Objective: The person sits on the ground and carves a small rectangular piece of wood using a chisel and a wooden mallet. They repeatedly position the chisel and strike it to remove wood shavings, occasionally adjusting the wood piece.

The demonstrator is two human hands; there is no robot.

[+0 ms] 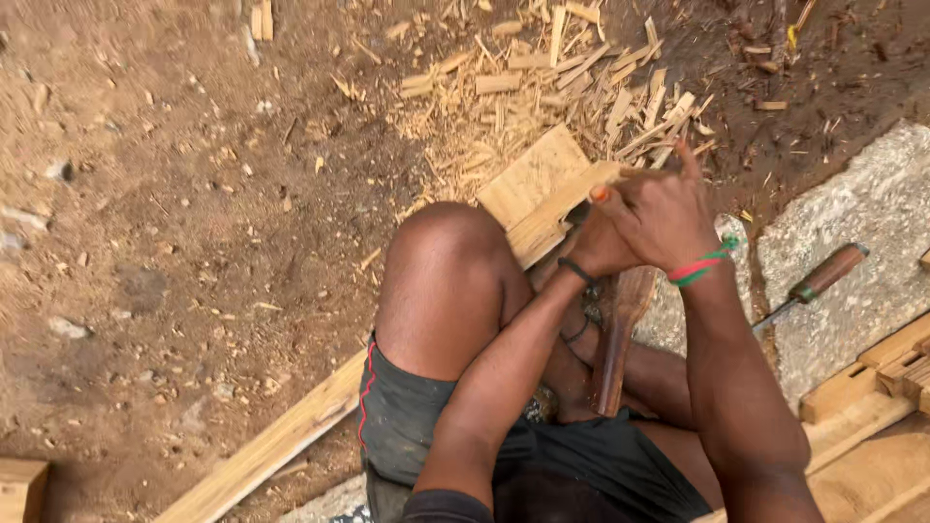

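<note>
I am seated on the ground with my left knee raised. A pale wooden block rests against that knee, tilted. My left hand, with a dark band on the wrist, grips the block's right end from below. My right hand, with a red and green wristband, closes over the same end from above, one finger sticking up. What lies between the palms is hidden. A reddish-brown wooden piece hangs below the hands, between my legs.
A chisel with a brown wooden handle lies on a grey stone slab to the right. Wood chips and splinters cover the dirt ahead. A long plank runs under my leg; more cut timber sits at right.
</note>
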